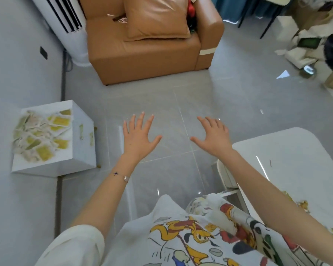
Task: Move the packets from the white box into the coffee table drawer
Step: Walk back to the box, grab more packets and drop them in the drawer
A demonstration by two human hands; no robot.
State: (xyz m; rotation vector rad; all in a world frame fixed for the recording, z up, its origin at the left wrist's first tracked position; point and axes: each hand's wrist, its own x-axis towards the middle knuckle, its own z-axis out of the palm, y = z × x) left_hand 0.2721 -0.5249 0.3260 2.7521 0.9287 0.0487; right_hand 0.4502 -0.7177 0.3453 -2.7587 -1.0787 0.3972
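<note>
My left hand (137,137) and right hand (213,135) hover, fingers (141,120) spread and empty. The packets (42,137) heaped in the white box (81,150) look light, flat and crinkly; I would pinch them by their edges.

2 hands, 1 box, 1 heap of packets, 1 table.
2 bare hands show, the left hand (137,137) and the right hand (212,135), with 1 bracelet (121,175) on the left wrist. 1 white box (83,148) carries 1 overlapping heap of packets (42,135), too blurred to count exactly; at least 8 yellow faces show. Also 1 coffee table (296,160), 1 tan armchair (142,56) with 1 cushion (156,18), and 1 standing air conditioner (65,16).
</note>
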